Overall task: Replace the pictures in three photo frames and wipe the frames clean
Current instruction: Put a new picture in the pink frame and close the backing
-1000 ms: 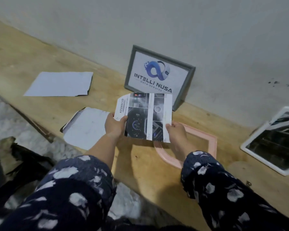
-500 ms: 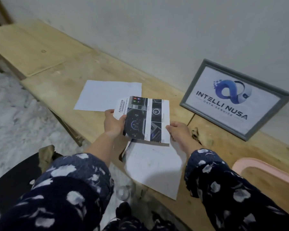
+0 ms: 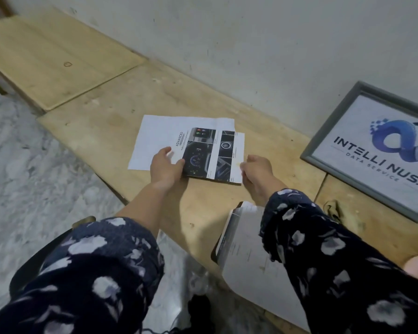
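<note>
My left hand [image 3: 165, 166] pinches the printed picture [image 3: 209, 156] at its left edge, mid-frame, over a blank white sheet [image 3: 155, 138] on the wooden bench [image 3: 106, 112]. My right hand [image 3: 257, 174] curls at the picture's right edge; I cannot tell if it grips. The grey frame [image 3: 323, 141] leans against the wall at right.

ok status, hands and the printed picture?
Left hand pinching printed picture, right hand at its edge. Picture over white sheet. Grey frame untouched.

We see bare desk [image 3: 121, 97] along the wall edge, open to reach. Toward the right, the grey frame [image 3: 328, 143] leans against the wall, and white papers [image 3: 249, 256] overhang the near edge.
</note>
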### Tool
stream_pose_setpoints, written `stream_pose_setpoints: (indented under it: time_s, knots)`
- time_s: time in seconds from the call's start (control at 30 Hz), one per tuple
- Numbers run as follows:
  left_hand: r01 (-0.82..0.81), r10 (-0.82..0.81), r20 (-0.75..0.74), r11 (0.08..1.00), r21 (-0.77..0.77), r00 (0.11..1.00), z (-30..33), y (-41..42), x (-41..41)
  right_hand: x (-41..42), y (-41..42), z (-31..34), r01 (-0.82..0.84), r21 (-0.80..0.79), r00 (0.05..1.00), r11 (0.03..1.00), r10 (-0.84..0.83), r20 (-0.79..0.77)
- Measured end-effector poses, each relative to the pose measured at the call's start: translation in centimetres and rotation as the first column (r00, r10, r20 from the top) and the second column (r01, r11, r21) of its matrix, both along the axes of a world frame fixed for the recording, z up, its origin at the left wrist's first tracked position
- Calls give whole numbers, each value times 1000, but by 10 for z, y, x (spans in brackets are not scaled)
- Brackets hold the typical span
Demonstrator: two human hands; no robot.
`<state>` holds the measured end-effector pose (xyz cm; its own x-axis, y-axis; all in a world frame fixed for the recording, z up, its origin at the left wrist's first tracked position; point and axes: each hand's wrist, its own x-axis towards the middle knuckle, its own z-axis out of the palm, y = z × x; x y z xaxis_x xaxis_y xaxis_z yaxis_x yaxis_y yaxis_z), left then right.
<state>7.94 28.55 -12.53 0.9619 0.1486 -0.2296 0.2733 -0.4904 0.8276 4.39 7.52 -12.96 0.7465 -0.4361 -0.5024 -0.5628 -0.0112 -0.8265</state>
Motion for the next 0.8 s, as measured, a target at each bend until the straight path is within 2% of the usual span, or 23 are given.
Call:
stream_pose_setpoints:
  time_s: [0.17, 0.33, 0.47, 0.57, 0.67, 0.8]
  knots:
    - [36, -36, 9, 998, 45, 999, -3, -2, 5, -6, 9, 16, -7, 47, 1000, 999, 6, 15]
    - [100, -102, 10, 988, 115, 995, -2, -20, -15, -37, 4, 25, 10, 18, 1000, 1000, -10, 29]
    - [158, -160, 2, 976, 153, 987, 7, -42, -45, -75, -14, 31, -22, -49, 1000, 999, 22, 17]
    - [245, -248, 8, 959, 141, 969, 9, -59, -79, -115, -35, 29, -72, -165, 997, 984, 69, -24]
    - [368, -370, -39, 899, 237, 928, 6, -73, -114, -159, -53, 23, -134, -277, 990, 952, 113, -88]
    - [516, -477, -197, 771, 374, 856, 1, -83, -153, -215, -69, 10, -194, -397, 968, 897, 109, -225]
